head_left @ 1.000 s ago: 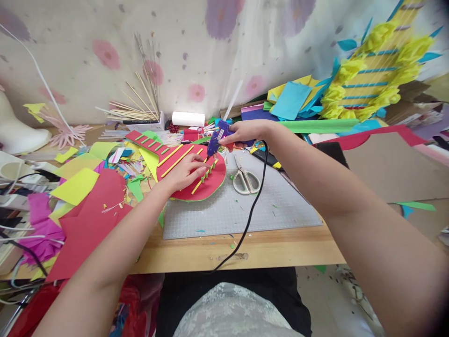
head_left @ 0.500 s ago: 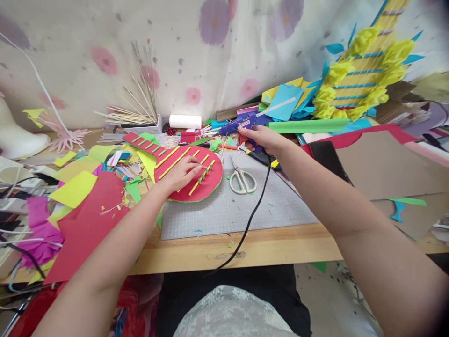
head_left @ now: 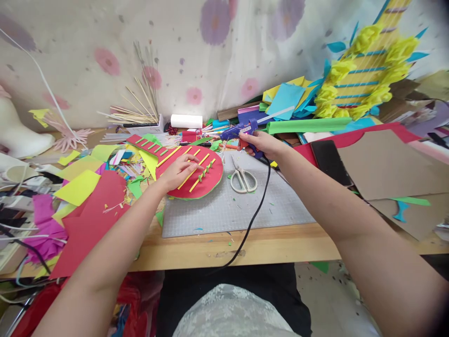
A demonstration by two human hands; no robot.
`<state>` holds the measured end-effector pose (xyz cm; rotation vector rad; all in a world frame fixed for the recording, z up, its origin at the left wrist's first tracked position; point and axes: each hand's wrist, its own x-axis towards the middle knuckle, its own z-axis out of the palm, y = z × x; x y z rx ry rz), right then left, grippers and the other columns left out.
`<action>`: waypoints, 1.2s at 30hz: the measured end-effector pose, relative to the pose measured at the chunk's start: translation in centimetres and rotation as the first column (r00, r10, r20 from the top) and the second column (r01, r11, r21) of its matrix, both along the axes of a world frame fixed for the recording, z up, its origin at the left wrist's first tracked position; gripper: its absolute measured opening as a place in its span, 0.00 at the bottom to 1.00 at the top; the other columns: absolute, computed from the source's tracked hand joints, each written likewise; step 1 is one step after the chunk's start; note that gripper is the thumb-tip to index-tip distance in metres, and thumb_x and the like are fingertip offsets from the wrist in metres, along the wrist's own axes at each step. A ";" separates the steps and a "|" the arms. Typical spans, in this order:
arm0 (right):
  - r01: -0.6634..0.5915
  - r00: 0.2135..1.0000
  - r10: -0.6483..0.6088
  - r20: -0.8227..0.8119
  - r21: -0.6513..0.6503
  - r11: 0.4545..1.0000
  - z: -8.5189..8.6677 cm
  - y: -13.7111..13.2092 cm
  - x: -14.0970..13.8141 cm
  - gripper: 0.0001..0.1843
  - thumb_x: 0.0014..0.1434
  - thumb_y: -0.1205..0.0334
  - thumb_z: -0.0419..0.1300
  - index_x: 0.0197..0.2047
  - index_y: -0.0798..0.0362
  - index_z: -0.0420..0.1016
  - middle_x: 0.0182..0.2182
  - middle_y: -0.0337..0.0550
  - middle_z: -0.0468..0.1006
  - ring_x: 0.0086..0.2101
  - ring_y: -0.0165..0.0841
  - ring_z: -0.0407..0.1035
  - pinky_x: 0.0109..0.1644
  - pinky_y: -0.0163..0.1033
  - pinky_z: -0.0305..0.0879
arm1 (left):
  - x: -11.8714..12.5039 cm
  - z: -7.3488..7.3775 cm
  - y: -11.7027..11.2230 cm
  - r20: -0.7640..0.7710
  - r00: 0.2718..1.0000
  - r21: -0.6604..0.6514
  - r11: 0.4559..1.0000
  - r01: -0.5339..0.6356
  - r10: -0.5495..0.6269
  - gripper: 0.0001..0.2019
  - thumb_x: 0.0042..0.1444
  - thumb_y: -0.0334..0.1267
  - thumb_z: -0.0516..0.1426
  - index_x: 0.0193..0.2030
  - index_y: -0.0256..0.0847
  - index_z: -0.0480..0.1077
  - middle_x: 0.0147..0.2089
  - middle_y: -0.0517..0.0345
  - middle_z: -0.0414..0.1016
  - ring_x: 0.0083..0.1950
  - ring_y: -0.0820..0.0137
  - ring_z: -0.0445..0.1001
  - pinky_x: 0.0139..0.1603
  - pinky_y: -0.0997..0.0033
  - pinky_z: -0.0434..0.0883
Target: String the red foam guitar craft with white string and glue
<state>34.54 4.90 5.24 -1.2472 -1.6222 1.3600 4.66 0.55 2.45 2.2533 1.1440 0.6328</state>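
Note:
A red paper guitar shape [head_left: 213,175] lies at an angle, its body partly over the cutting mat [head_left: 277,201]. Yellow strips run across its body, one carrying several small green pieces [head_left: 207,171]; short green strips line the neck. My left hand [head_left: 178,172] rests on the body, fingers stretched over the yellow strips, gripping nothing that I can see. In my right hand [head_left: 265,142] is a blue hot glue gun [head_left: 235,131], held above the mat's far edge with its nozzle pointing left and a glue stick [head_left: 277,115] out the back. White-handled scissors [head_left: 244,181] lie on the mat.
The glue gun's black cord [head_left: 257,208] crosses the mat and drops over the table's front edge. Paper scraps [head_left: 77,187] and red paper [head_left: 91,224] cover the left. At right are a black phone [head_left: 329,161], cardboard [head_left: 379,164] and a yellow flowered guitar [head_left: 361,79].
My left hand has shifted slightly left on the guitar, uncovering more of a yellow strip. My right hand still holds the glue gun in nearly the same place. The view has moved slightly.

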 end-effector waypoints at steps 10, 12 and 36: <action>-0.271 0.828 0.333 0.452 -0.197 0.942 3.6 2.0 -4.4 0.21 0.47 0.43 0.65 0.28 0.54 0.69 0.20 0.39 0.69 0.20 0.24 0.60 0.22 0.31 0.57 | 0.0 0.5 -0.2 -0.196 0.978 0.106 0.990 0.088 -0.066 0.25 0.62 0.52 0.41 0.44 0.44 0.76 0.54 0.52 0.64 0.57 0.64 0.62 0.62 0.58 0.59; -0.313 0.753 0.387 0.532 -0.227 0.922 4.3 2.5 -5.6 0.22 0.47 0.42 0.64 0.28 0.54 0.70 0.21 0.39 0.68 0.21 0.25 0.61 0.23 0.32 0.57 | 0.1 0.7 -0.2 -0.242 0.968 0.161 0.980 0.113 -0.072 0.24 0.62 0.52 0.42 0.43 0.45 0.77 0.53 0.52 0.63 0.57 0.62 0.60 0.62 0.55 0.57; -0.415 0.424 0.462 0.779 -0.287 0.863 6.3 4.2 -9.9 0.26 0.39 0.37 0.66 0.22 0.53 0.69 0.21 0.41 0.67 0.27 0.30 0.65 0.30 0.38 0.62 | 0.4 0.9 -0.3 -0.269 0.961 0.170 0.979 0.108 -0.060 0.26 0.59 0.58 0.43 0.35 0.45 0.77 0.32 0.56 0.61 0.40 0.66 0.58 0.48 0.60 0.57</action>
